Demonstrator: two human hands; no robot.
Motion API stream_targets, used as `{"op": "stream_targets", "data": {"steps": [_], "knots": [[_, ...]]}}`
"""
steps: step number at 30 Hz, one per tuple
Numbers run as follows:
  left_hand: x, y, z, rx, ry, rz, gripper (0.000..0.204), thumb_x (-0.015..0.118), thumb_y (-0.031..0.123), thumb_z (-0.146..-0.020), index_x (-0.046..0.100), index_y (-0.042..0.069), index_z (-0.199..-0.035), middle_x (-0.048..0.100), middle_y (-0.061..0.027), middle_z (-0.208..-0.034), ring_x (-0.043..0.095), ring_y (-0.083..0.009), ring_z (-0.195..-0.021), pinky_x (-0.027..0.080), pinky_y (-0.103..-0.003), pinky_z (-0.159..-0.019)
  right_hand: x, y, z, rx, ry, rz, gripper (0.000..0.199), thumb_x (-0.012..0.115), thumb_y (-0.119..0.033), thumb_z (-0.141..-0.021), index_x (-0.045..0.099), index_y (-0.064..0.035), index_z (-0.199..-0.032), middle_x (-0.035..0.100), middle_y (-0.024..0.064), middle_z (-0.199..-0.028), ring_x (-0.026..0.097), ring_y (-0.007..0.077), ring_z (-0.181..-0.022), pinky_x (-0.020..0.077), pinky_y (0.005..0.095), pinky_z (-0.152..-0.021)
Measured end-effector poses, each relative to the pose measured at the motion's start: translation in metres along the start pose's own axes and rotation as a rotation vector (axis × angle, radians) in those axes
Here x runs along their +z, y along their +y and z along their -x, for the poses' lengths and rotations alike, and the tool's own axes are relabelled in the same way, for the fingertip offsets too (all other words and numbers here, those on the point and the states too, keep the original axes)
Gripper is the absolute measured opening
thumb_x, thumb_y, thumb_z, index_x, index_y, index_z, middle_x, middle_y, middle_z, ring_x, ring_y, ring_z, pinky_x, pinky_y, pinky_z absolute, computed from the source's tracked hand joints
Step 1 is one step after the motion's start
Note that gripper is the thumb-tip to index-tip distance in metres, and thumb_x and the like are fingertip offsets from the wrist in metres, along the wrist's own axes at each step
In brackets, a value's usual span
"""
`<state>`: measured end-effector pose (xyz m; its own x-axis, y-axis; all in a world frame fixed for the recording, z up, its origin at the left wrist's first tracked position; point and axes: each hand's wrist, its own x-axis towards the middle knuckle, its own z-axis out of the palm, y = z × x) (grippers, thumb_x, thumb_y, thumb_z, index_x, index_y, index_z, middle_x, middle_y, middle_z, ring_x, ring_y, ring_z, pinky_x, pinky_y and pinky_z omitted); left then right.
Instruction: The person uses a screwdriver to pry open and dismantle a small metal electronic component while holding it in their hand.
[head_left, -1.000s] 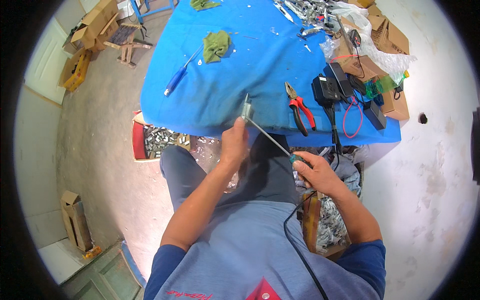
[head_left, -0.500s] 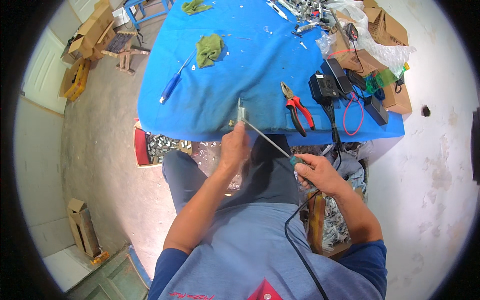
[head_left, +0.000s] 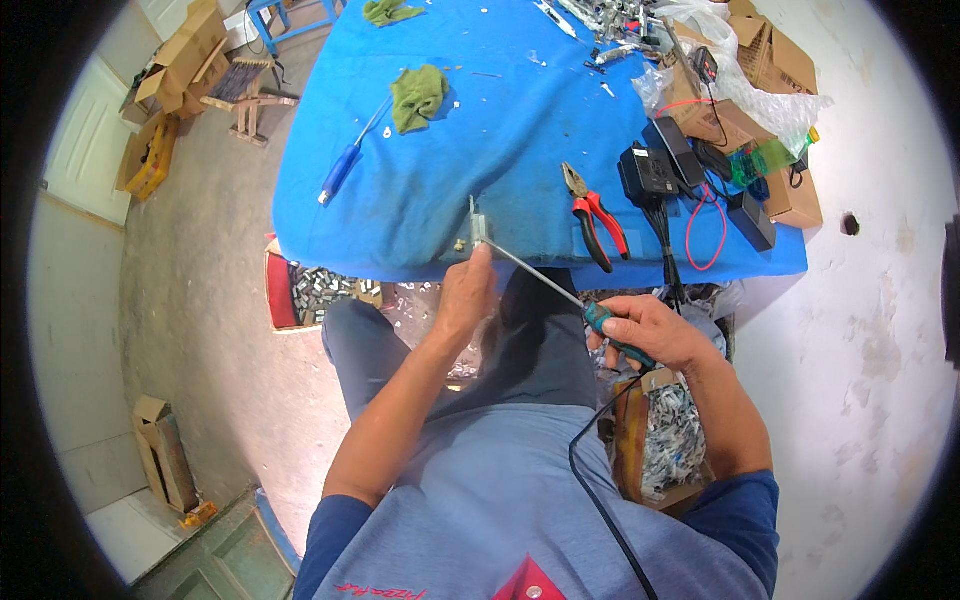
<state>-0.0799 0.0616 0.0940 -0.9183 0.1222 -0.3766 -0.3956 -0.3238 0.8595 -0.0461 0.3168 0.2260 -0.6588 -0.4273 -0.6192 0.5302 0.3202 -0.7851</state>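
Observation:
My left hand (head_left: pixel 468 292) pinches a small silvery metal piece (head_left: pixel 480 228) at the table's front edge. A thin upright part sticks up from that piece. My right hand (head_left: pixel 655 332) is closed round the teal handle of a long-shafted screwdriver (head_left: pixel 540 273). Its shaft slants up to the left, and the tip meets the metal piece by my left thumb. A black cable (head_left: pixel 585 440) runs from near the handle's lower end down over my shirt. Small yellowish bits (head_left: pixel 460 245) lie just left of the metal piece.
On the blue cloth (head_left: pixel 480 140) lie red-handled pliers (head_left: pixel 594 218), a blue screwdriver (head_left: pixel 342 172), a green rag (head_left: pixel 420 98) and black power adapters (head_left: pixel 648 174). Metal parts (head_left: pixel 610 25) are heaped at the back. Below the left edge stands a box of small metal pieces (head_left: pixel 325 298).
My right hand has shifted slightly on the screwdriver, and more of the teal handle shows. My left hand and the metal piece have moved a little to the left.

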Motion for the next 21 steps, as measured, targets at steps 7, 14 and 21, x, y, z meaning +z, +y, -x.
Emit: {"op": "stream_targets", "data": {"steps": [7,14,21], "knots": [[-0.014,-0.005,-0.003,-0.072,-0.106,0.116,0.055,0.048,0.056,-0.098,0.040,0.014,-0.064,0.029,0.0053,-0.053,0.022,-0.0067,-0.044,0.015,-0.026,-0.041,-0.009,0.000,-0.003,0.000,0.010,0.004,0.037,0.064,-0.026,-0.093,0.060,0.0013,-0.118,0.065,0.0033,-0.087,0.058,0.0060,-0.063,0.0450,0.0194,-0.054],[-0.010,0.002,-0.002,-0.070,-0.104,0.115,0.055,0.048,0.056,-0.098,0.040,0.014,-0.064,0.029,0.0055,-0.052,0.022,-0.0066,-0.043,0.015,-0.026,-0.041,0.001,0.007,-0.010,0.023,0.045,-0.149,0.039,0.064,-0.027,-0.094,0.059,0.0012,-0.121,0.062,0.0029,-0.083,0.056,0.0062,-0.063,0.0468,0.0212,-0.055],[-0.004,0.006,-0.001,-0.070,-0.034,0.045,0.055,0.048,0.057,-0.098,0.040,0.015,-0.063,0.030,0.0056,-0.052,0.024,-0.0062,-0.043,0.015,-0.026,-0.040,0.011,0.011,-0.008,-0.016,0.076,-0.117,0.042,0.059,-0.026,-0.097,0.053,0.0001,-0.129,0.061,0.0027,-0.083,0.055,0.0067,-0.061,0.0449,0.0206,-0.052]]}}
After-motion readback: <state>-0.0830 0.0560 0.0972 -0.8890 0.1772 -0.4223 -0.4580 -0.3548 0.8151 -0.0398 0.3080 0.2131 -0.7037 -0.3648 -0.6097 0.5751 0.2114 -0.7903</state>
